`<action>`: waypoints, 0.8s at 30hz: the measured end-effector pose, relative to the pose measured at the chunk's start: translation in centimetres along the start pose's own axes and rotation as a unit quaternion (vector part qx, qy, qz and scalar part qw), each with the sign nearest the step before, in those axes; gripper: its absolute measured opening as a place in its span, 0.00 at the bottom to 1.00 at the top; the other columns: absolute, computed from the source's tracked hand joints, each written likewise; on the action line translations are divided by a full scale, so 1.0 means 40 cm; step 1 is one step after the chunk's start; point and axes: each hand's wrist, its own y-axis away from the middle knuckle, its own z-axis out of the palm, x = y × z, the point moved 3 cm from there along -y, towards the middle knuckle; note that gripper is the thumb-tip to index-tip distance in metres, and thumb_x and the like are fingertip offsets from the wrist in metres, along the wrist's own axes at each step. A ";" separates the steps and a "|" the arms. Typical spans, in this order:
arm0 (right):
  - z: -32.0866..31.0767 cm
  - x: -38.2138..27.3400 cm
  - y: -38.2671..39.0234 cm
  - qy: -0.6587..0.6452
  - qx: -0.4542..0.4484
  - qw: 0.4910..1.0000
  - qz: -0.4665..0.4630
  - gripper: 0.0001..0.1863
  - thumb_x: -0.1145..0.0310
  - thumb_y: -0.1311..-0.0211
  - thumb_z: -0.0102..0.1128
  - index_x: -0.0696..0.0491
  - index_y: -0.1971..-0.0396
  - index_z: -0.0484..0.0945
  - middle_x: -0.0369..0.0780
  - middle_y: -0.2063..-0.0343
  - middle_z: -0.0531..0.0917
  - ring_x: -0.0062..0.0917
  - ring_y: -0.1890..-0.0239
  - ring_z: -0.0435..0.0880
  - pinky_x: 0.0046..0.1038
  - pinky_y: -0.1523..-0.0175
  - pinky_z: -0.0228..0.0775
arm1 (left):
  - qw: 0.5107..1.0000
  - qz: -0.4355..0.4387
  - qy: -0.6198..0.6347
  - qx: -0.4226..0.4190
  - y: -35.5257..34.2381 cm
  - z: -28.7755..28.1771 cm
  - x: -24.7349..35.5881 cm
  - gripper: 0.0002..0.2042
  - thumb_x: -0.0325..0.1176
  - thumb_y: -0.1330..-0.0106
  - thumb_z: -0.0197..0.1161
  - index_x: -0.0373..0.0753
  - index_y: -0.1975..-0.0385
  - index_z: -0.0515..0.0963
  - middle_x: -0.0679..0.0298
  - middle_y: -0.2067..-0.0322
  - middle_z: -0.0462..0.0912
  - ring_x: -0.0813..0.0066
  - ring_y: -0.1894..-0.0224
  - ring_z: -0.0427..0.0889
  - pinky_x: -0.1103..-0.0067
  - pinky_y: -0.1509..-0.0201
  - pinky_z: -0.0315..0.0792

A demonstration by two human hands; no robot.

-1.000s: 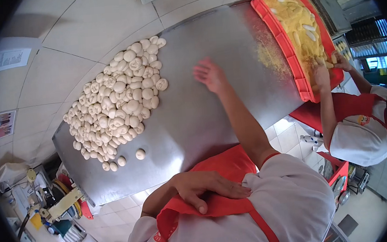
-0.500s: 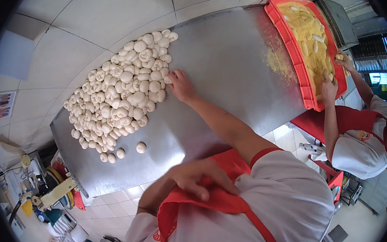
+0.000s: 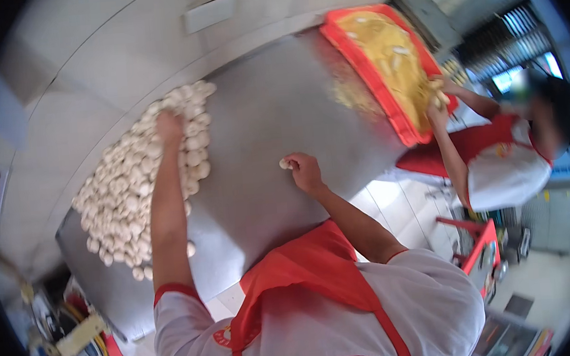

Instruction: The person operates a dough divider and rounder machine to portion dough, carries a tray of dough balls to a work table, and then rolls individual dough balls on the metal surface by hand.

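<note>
My left hand [image 3: 169,127] reaches into the upper part of a large pile of pale, round dough pieces [image 3: 132,197] on the left half of the steel table; its fingertips are blurred among the pieces, so their grip is unclear. Out on the bare steel right of the pile, my right hand [image 3: 303,171] is closed, pinching one small dough piece [image 3: 285,164] at its fingertips. A stray piece [image 3: 190,249] lies at the pile's near end.
A red tray [image 3: 368,81] of yellow crumbs and pale oblong pieces sits on the steel table [image 3: 247,121]. A co-worker [image 3: 506,180] works there with both hands. Metal trays [image 3: 420,20] stand behind it; equipment [image 3: 77,338] crowds the lower left.
My left hand has left my apron and reached up into the pile. My right hand took a piece at the pile's edge and moved rightward and nearer me with it. The view has shifted.
</note>
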 end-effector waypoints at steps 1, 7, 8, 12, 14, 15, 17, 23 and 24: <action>-0.051 0.040 0.045 0.046 0.018 0.999 -0.003 0.09 0.79 0.40 0.56 0.55 0.63 0.82 0.43 0.68 0.84 0.36 0.65 0.84 0.36 0.57 0.75 | 0.997 0.017 0.058 0.041 0.027 -0.001 0.016 0.08 0.33 0.43 0.66 0.33 0.72 0.81 0.49 0.72 0.84 0.50 0.65 0.84 0.62 0.61 0.76; -0.158 0.134 0.269 0.187 -0.041 0.981 -0.017 0.15 0.77 0.41 0.54 0.56 0.54 0.79 0.48 0.53 0.82 0.45 0.48 0.79 0.40 0.43 0.71 | 0.968 0.119 0.222 -0.017 0.567 -0.130 0.234 0.02 0.22 0.43 0.62 0.35 0.72 0.78 0.55 0.73 0.80 0.57 0.67 0.81 0.67 0.61 0.73; -0.150 0.126 0.286 0.215 -0.032 0.975 -0.041 0.17 0.73 0.39 0.55 0.57 0.49 0.77 0.49 0.48 0.79 0.46 0.43 0.76 0.41 0.38 0.68 | 0.954 0.150 0.238 -0.100 0.666 -0.110 0.258 0.03 0.24 0.42 0.63 0.36 0.69 0.78 0.55 0.68 0.82 0.54 0.63 0.81 0.64 0.58 0.73; -0.058 0.093 0.220 0.335 -0.080 0.938 0.029 0.36 0.53 0.34 0.55 0.60 0.32 0.60 0.54 0.30 0.59 0.49 0.28 0.56 0.48 0.26 0.48 | 0.942 0.136 0.264 -0.155 0.956 0.019 0.275 0.20 0.36 0.36 0.63 0.35 0.47 0.75 0.48 0.42 0.73 0.49 0.38 0.71 0.60 0.35 0.65; -0.037 0.112 0.138 0.385 -0.128 0.911 0.082 0.44 0.39 0.34 0.48 0.54 0.27 0.51 0.55 0.27 0.49 0.50 0.25 0.45 0.56 0.25 0.36 | 0.957 0.170 0.149 -0.180 0.914 -0.003 0.380 0.31 0.44 0.35 0.61 0.34 0.35 0.66 0.45 0.33 0.63 0.47 0.29 0.60 0.57 0.27 0.55; -0.026 0.092 0.077 0.389 -0.132 0.908 0.079 0.44 0.38 0.33 0.47 0.52 0.27 0.52 0.54 0.27 0.49 0.51 0.25 0.45 0.58 0.26 0.36 | 0.956 0.171 0.111 -0.211 0.878 0.024 0.390 0.36 0.50 0.35 0.59 0.33 0.32 0.60 0.44 0.31 0.58 0.46 0.27 0.55 0.55 0.26 0.50; -0.017 0.053 -0.041 0.402 -0.130 0.903 0.078 0.42 0.37 0.33 0.44 0.48 0.26 0.52 0.54 0.27 0.50 0.52 0.25 0.46 0.61 0.27 0.34 | 0.951 0.199 0.048 -0.230 0.770 0.077 0.428 0.44 0.60 0.36 0.56 0.33 0.29 0.55 0.43 0.29 0.53 0.46 0.26 0.50 0.52 0.25 0.45; 0.005 0.124 -0.344 0.389 -0.019 0.920 0.053 0.40 0.36 0.32 0.41 0.46 0.27 0.56 0.51 0.27 0.52 0.50 0.25 0.48 0.59 0.26 0.34 | 0.966 0.208 -0.018 -0.152 0.395 0.148 0.579 0.48 0.70 0.38 0.50 0.35 0.28 0.55 0.45 0.27 0.50 0.49 0.24 0.46 0.50 0.25 0.41; 0.032 0.128 -0.346 0.371 -0.029 0.927 0.044 0.40 0.36 0.31 0.41 0.46 0.28 0.57 0.51 0.27 0.52 0.49 0.25 0.48 0.58 0.26 0.35 | 0.971 0.196 -0.023 -0.135 0.378 0.159 0.552 0.48 0.70 0.38 0.49 0.35 0.28 0.54 0.45 0.27 0.50 0.49 0.24 0.46 0.50 0.25 0.40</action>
